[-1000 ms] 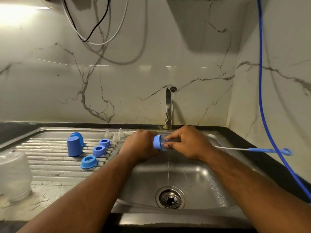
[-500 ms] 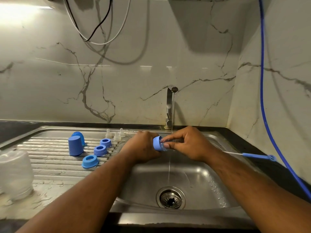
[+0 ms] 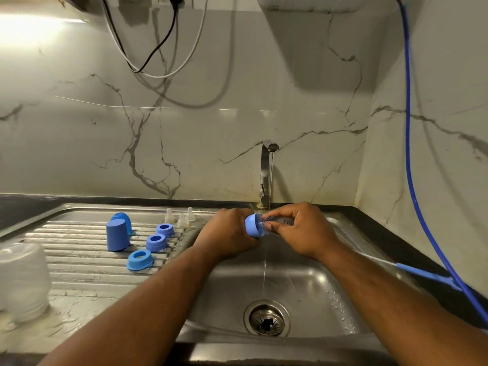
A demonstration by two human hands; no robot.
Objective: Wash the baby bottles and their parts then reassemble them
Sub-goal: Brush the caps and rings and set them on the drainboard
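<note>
Holding: both hands meet over the far half of the sink basin (image 3: 303, 291), under a thin water stream (image 3: 264, 262).
Drain: the strainer (image 3: 267, 318) sits at the basin's near edge, uncovered.
Left hand (image 3: 227, 237): curled tight around a small blue part (image 3: 252, 225); its open side faces right, its axis lying roughly level, left to right.
Right hand (image 3: 303, 231): fingers pinched closed on a thin brush (image 3: 420, 272) whose white-and-blue handle runs back over the sink's right rim.
Drainboard: ribbed steel, wet; an upturned clear bottle (image 3: 22, 281) at its left edge; three blue rings (image 3: 155, 242), then two blue caps (image 3: 116, 235), then three clear nipples (image 3: 182, 220) toward the far edge.
Faucet (image 3: 264, 175): at the sink's far rim, running.
Walls: marbled tile, a blue hose (image 3: 408, 154) hanging at right.
Room: bare basin floor beneath the hands.
</note>
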